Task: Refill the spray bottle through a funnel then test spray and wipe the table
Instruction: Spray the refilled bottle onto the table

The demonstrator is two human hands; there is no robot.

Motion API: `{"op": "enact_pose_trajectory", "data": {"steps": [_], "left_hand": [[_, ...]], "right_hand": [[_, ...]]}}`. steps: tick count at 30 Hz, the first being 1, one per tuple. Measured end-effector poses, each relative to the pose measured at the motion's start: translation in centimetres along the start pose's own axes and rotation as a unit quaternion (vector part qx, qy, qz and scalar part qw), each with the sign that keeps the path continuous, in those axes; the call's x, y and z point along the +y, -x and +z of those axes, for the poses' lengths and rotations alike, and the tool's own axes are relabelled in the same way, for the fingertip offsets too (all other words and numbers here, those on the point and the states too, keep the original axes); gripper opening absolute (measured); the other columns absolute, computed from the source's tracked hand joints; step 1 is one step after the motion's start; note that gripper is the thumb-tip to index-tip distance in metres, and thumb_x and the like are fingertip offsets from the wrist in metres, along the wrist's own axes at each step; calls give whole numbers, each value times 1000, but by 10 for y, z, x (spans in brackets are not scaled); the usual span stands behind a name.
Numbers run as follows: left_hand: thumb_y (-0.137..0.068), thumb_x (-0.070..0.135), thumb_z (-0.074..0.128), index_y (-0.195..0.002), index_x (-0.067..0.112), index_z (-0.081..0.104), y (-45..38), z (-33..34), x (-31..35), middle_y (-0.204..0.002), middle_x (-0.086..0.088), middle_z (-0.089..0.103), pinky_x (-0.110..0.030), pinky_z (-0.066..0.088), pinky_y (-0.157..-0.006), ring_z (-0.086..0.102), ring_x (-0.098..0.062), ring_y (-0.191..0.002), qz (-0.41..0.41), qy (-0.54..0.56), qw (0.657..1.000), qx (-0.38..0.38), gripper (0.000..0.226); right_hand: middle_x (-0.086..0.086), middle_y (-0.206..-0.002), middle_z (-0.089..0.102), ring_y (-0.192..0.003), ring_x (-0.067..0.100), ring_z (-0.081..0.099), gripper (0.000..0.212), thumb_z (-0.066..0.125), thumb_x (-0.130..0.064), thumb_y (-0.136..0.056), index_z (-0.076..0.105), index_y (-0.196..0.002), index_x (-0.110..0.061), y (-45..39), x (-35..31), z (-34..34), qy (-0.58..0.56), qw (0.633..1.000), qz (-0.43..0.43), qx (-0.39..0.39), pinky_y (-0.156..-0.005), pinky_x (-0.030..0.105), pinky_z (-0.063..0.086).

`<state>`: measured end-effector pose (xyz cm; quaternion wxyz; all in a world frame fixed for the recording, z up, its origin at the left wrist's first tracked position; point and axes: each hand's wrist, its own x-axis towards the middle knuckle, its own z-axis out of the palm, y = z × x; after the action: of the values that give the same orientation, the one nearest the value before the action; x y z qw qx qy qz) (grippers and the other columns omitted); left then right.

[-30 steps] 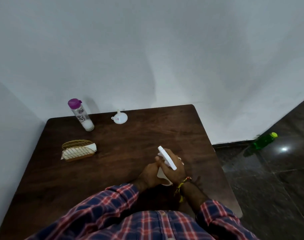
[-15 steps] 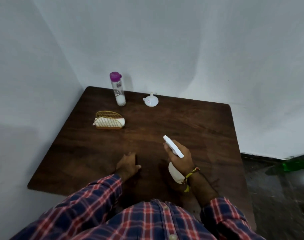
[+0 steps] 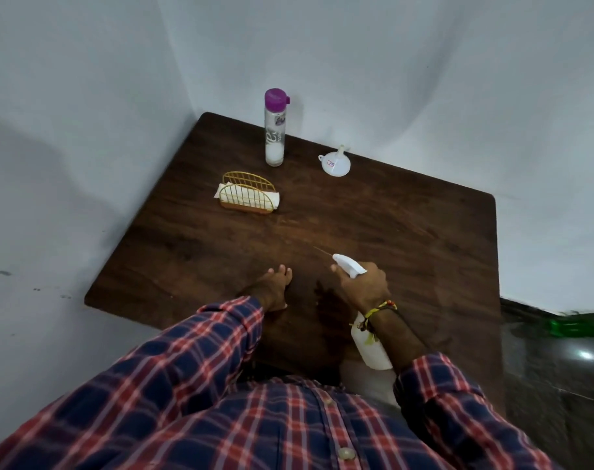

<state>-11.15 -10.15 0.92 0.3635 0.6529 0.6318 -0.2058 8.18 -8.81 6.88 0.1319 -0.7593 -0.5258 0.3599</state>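
Observation:
My right hand (image 3: 365, 286) grips the neck of a white spray bottle (image 3: 370, 349), its nozzle aimed forward and left over the dark wooden table (image 3: 407, 232). A thin jet shows just ahead of the nozzle. My left hand (image 3: 275, 283) rests flat on the table to the left of the bottle, holding nothing. At the back of the table a white funnel (image 3: 334, 162) lies mouth down. A clear refill bottle with a purple cap (image 3: 274, 128) stands upright beside it. A gold wire holder with white napkins (image 3: 248, 196) sits in front of that bottle.
White walls close in behind and to the left of the table. Dark tiled floor lies to the right, with a green bottle (image 3: 580, 327) lying on it near the wall. My plaid sleeves fill the bottom of the view.
My left hand has left the spray bottle and settled flat on the table. My right hand has tilted the bottle's nozzle forward. My head has turned, shifting the table rightward in view.

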Motion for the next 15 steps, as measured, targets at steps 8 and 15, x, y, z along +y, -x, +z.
{"op": "enact_pose_trajectory", "data": {"steps": [8, 15], "left_hand": [[-94, 20, 62, -157, 15, 3, -1, 1, 4, -165, -6, 1, -39, 20, -121, 9, -31, -150, -19, -6, 1000, 6, 86], [-86, 34, 71, -141, 11, 41, -6, -8, 33, -150, -14, 37, -49, 35, -112, 36, -34, -138, -57, -22, 998, 25, 66]], "right_hand": [[3, -100, 59, -99, 25, 61, 51, 61, -64, -80, 65, -110, -23, 27, 25, -1, 184, 978, -49, -89, -82, 33, 49], [-6, -95, 70, -92, 21, 67, 56, 55, -72, -70, 70, -107, -33, 10, 31, -37, 76, 996, -9, 39, -78, 28, 52]]}}
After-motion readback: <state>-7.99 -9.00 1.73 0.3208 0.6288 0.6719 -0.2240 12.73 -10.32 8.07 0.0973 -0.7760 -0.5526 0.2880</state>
